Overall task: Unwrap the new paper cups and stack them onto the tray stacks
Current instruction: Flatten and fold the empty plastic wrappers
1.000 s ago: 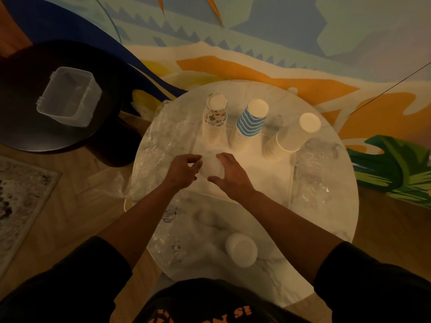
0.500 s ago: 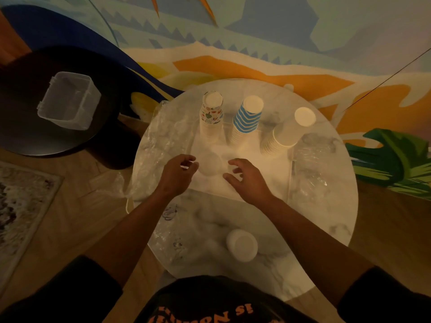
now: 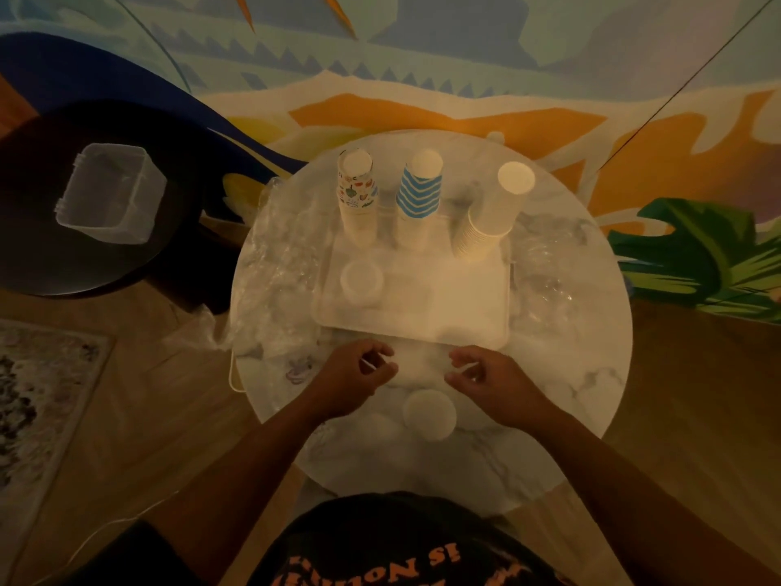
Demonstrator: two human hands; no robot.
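Round marble table (image 3: 583, 374), viewed from above. A white tray (image 3: 465, 298) sits at its centre. Along the tray's 12 o'clock edge stand three upside-down cup stacks: a stack with printed figures (image 3: 357, 196) at 11 o'clock, a blue-striped stack (image 3: 418, 196) at 12 o'clock, and a plain white stack (image 3: 490, 222) leaning at 1 o'clock. A short white stack (image 3: 361, 281) stands on the tray at its 9 o'clock side.

Off the tray, at the table's 6 o'clock, one upturned white cup (image 3: 429, 414) stands alone, between the two wrists.

Left hand (image 3: 355, 378) and right hand (image 3: 494, 382) hover just beyond the tray's 6 o'clock edge, apart from each other. Both have fingers loosely curled, thumb near forefinger; whether they pinch clear wrapping cannot be told.

Crumpled clear plastic wrap (image 3: 283, 264) lies at the table's 9 o'clock; more clear wrap (image 3: 545, 264) at 3 o'clock.

A clear plastic container (image 3: 112, 198) rests on a dark round table (image 3: 38, 247) at far 9 o'clock.
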